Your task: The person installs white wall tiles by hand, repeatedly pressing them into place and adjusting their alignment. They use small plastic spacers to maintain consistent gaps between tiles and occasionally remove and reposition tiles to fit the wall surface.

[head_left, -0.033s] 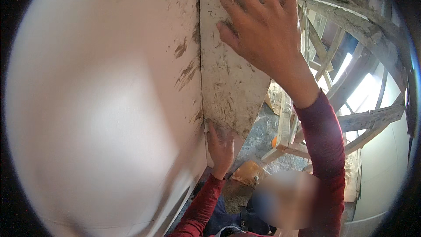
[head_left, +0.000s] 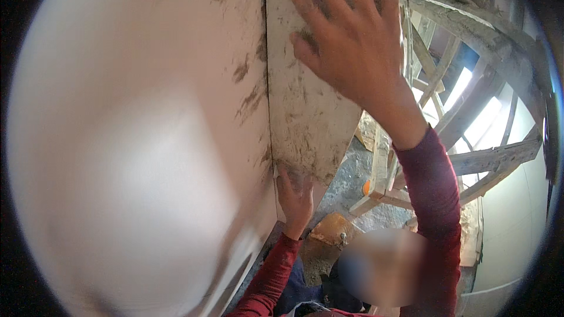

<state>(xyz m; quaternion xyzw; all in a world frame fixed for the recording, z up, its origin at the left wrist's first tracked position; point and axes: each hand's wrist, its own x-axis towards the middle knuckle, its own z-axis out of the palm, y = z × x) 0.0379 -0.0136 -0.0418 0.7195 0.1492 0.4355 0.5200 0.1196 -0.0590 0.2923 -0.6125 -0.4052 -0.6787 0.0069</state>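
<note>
A long, pale board (head_left: 308,94) smeared with brown-grey mortar stands upright, its left edge along the light wall. At its top edge is my right hand (head_left: 361,41), the fingers hooked over the edge and the thumb apart on the board's face. My left hand (head_left: 295,199) is at the lower end, with fingertips up against the bottom edge; part of its grip is hidden. Brown smears mark the wall (head_left: 147,141) beside the board's left edge.
To the right stands a wooden frame (head_left: 493,161) of rough, stained beams. Below lie the grey floor (head_left: 349,173), a tan slab-like piece (head_left: 335,229) and a small orange object (head_left: 366,188). A round blurred patch covers part of the lower middle.
</note>
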